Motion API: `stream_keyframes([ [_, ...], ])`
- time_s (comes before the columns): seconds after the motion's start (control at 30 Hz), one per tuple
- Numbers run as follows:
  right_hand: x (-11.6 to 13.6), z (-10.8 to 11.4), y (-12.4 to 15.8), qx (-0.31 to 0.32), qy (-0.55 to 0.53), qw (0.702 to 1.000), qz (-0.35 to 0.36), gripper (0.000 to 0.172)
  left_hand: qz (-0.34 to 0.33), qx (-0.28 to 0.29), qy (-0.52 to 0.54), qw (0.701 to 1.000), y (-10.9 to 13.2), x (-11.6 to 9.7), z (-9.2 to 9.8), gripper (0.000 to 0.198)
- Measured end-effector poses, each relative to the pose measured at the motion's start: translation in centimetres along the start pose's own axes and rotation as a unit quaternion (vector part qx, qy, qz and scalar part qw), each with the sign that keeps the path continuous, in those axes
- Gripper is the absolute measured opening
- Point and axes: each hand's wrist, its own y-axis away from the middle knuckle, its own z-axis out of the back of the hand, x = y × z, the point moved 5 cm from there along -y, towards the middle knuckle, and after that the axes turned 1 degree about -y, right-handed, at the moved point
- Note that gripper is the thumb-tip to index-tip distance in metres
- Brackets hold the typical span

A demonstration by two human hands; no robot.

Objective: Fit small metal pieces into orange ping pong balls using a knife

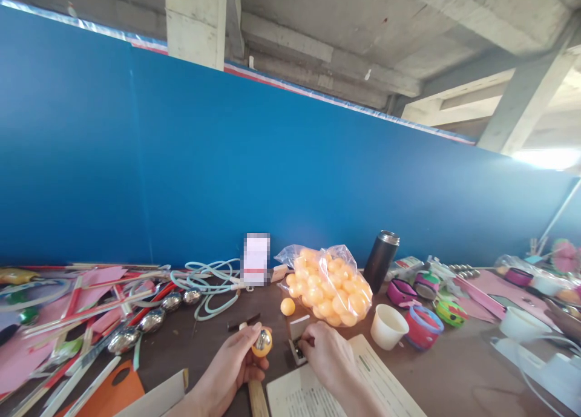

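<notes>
My left hand is closed round an orange ball whose upper face carries a shiny silver patch. A flat wooden strip lies on the table just below that hand. My right hand reaches into a small open box with a pale raised lid. Its fingertips are pinched together over the dark contents, and what they hold, if anything, is too small to make out. Under my right wrist lies a printed sheet. A loose orange ball rests behind the box.
A clear bag of orange balls stands ahead, beside a black flask and a white cup. Silver balls, sticks and a pale cable crowd the left. Several bright pouches sit to the right.
</notes>
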Motion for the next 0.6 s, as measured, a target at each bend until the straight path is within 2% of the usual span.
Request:
stream_keyframes([
  [0.27,0.6,0.2,0.1,-0.010,-0.002,1.000,0.015,0.010,-0.008,-0.015,-0.007,1.000,0.4,-0.3,-0.3,0.036],
  [0.6,1.1,-0.1,0.3,-0.019,-0.034,0.999,0.017,0.010,-0.007,-0.005,-0.008,1.000,0.2,-0.1,-0.3,0.037],
])
